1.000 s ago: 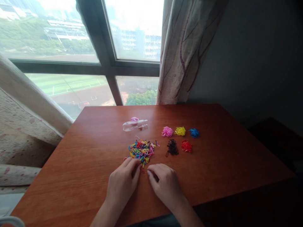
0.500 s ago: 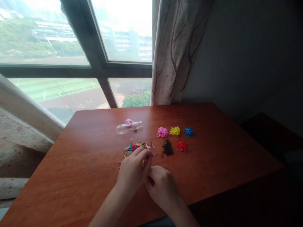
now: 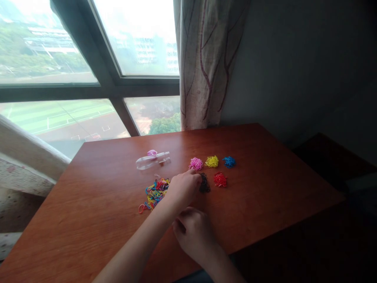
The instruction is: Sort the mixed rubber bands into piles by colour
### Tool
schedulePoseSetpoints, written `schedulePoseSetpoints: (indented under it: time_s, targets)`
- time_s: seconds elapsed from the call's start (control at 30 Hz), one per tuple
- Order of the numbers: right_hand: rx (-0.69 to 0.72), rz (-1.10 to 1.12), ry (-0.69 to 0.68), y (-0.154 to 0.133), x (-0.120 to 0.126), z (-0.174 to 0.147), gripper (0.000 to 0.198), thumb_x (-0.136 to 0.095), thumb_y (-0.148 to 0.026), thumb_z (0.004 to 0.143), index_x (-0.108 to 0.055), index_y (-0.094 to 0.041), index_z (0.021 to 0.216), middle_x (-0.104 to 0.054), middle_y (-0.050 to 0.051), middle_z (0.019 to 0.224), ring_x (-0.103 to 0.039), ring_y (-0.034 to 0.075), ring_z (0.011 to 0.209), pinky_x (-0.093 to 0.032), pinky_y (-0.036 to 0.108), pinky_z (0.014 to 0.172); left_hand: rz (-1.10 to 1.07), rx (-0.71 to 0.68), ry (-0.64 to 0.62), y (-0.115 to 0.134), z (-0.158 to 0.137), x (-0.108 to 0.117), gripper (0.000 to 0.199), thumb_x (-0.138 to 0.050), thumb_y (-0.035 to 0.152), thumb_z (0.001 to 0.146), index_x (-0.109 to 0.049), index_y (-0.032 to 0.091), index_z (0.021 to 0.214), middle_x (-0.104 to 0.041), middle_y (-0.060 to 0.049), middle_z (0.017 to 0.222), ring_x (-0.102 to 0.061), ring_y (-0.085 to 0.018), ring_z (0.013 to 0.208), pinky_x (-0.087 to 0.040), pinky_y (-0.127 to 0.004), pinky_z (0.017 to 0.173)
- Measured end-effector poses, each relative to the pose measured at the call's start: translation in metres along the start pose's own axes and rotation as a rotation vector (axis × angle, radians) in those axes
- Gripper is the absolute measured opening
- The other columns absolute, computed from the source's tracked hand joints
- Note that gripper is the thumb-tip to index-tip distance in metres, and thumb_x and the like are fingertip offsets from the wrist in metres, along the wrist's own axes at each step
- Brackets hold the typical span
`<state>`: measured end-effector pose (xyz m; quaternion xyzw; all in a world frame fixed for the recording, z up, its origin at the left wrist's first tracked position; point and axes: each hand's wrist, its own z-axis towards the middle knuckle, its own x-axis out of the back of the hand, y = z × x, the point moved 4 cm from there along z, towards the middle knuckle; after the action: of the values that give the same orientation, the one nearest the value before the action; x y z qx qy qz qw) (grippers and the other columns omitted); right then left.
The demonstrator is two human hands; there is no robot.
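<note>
My left hand (image 3: 186, 188) reaches across to the black pile of small looped clips (image 3: 204, 183), covering part of it. Its fingers are pinched together, and their tips are turned away, so what they hold is hidden. Below it, my right hand (image 3: 196, 230) is curled closed over the near part of the table; anything inside it is out of sight. Left of my left hand lies a mixed heap of multicoloured clips (image 3: 154, 194), partly behind my forearm. Sorted piles sit beyond and to the right: pink clips (image 3: 196, 163), yellow clips (image 3: 212, 161), blue clips (image 3: 229, 161) and red clips (image 3: 220, 179).
A clear plastic bottle-shaped container (image 3: 153, 160) with a pink part lies on its side toward the window. The brown wooden table (image 3: 97, 204) ends at a window (image 3: 114, 88) and a patterned curtain (image 3: 203, 67). Its right edge slants away beside a dark area.
My left hand has moved right and forward, from the mixed heap to the black pile. My right hand stays curled in nearly the same place. The view has shifted slightly right.
</note>
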<state>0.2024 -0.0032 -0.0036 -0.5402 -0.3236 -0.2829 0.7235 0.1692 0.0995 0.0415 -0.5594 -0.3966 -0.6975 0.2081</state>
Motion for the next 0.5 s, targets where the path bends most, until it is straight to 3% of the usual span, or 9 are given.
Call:
schedulePoseSetpoints:
  time_s: [0.23,0.4,0.5]
  targets:
    - [0.003,0.019,0.007,-0.001,0.003,0.000,0.012,-0.057,-0.012,0.084,-0.060,-0.023,0.079,-0.068,-0.002,0.077,-0.063,0.016,0.074,-0.036,0.024,0.063,-0.006,0.063,0.084,-0.009,-0.019,0.014,0.020,-0.050,0.025,0.093,-0.070,0.026,0.093,-0.069,-0.003,0.097,-0.066,-0.017,0.069,-0.039,-0.025,0.055]
    - [0.022,0.029,0.010,-0.001,0.002,-0.001,0.012,-0.055,-0.015,0.089,-0.062,-0.023,0.083,-0.068,-0.001,0.079,-0.061,0.016,0.075,-0.035,0.024,0.066,-0.223,0.102,0.252,-0.032,-0.068,0.024,0.018,-0.052,0.027,0.093,-0.069,0.023,0.094,-0.068,-0.003,0.093,-0.063,-0.014,0.074,-0.046,-0.023,0.066]
    - [0.036,0.021,-0.003,-0.001,0.001,-0.001,0.012,-0.055,-0.015,0.090,-0.063,-0.023,0.086,-0.069,0.000,0.079,-0.061,0.016,0.076,-0.035,0.025,0.067,-0.340,0.135,0.292,-0.046,-0.101,0.022,0.017,-0.054,0.030,0.093,-0.069,0.022,0.094,-0.067,-0.002,0.089,-0.059,-0.012,0.067,-0.045,-0.022,0.062]
